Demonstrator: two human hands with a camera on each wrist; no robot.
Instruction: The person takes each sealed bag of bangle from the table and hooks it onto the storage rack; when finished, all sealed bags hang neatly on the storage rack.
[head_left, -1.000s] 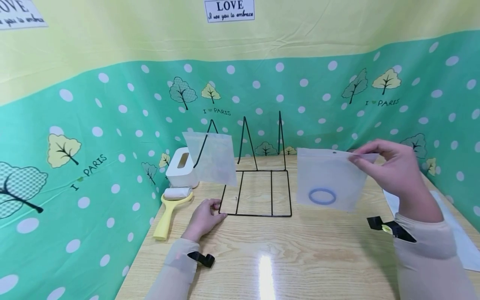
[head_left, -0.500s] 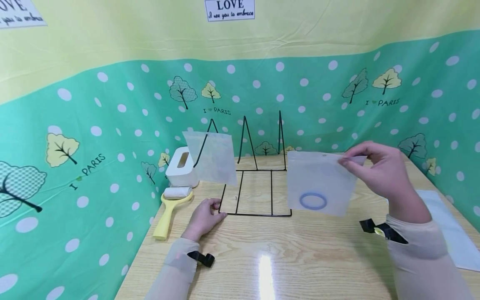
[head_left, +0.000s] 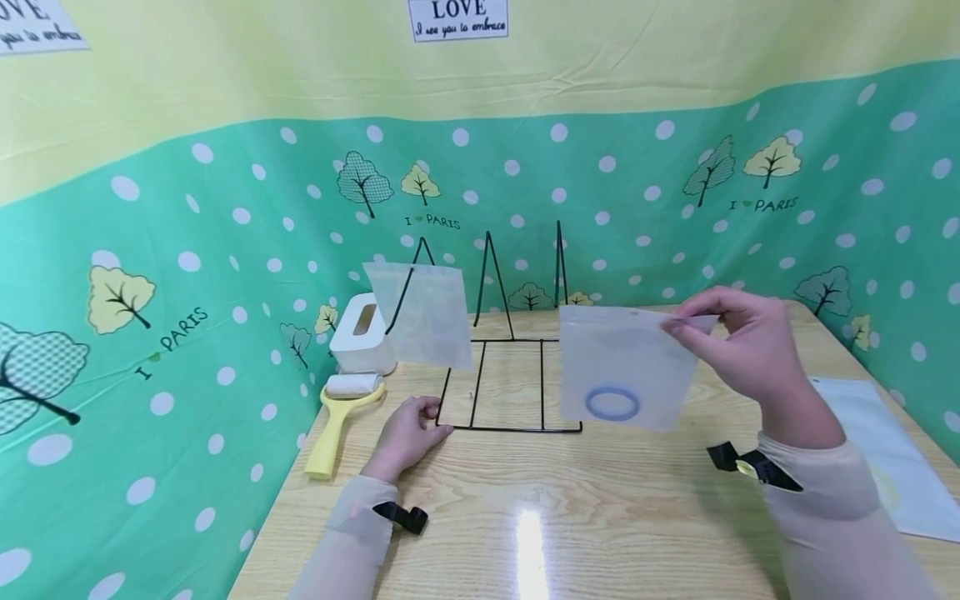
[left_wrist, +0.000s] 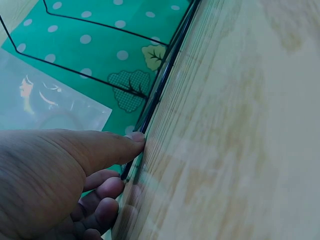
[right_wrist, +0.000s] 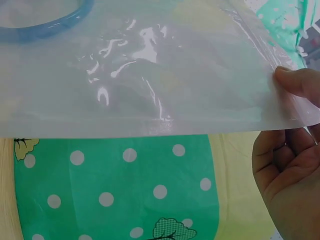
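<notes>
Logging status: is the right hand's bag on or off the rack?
Off: the right hand pinches the bag by one corner; no prong of the rack visibly enters it.

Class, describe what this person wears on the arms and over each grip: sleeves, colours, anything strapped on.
Both sleeves are long and pale beige. The left sleeve has a black strap near its cuff; the right sleeve has another black band, with a small yellow patch. The left grip and right grip are ungloved. No cables show.
</notes>
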